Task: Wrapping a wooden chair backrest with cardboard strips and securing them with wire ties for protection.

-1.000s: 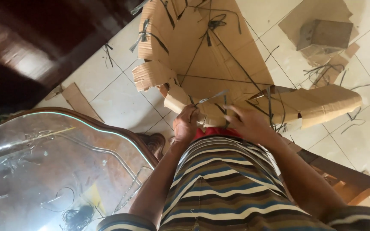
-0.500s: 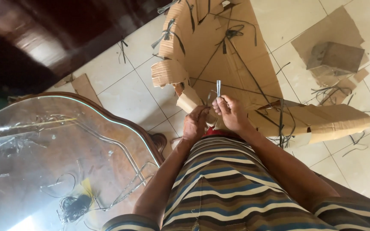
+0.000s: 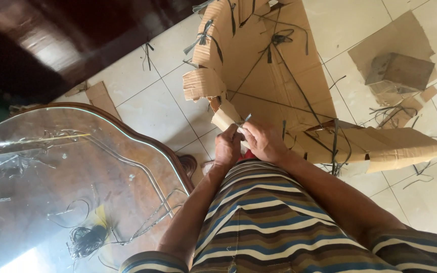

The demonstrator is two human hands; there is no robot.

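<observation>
A large cardboard structure [image 3: 274,76], tied with dark straps, lies on the tiled floor in front of me. My left hand [image 3: 227,147] and my right hand [image 3: 262,141] meet at its near edge, on a rolled cardboard flap [image 3: 223,119]. The fingers of both hands pinch a thin grey strap [image 3: 244,120] that sticks up between them. My striped shirt fills the lower middle of the view and hides my lap.
A glass-topped wooden table [image 3: 41,192] stands at the left with a coil of dark strap [image 3: 84,240] on it. Cardboard scraps and a small box [image 3: 399,71] lie at the upper right. A flat cardboard piece [image 3: 102,98] lies by the table's far edge.
The view has shifted a little. A half second ago the strap end stood straight up above my right hand; now it is shorter and tilted, with both hands closed together on it.
</observation>
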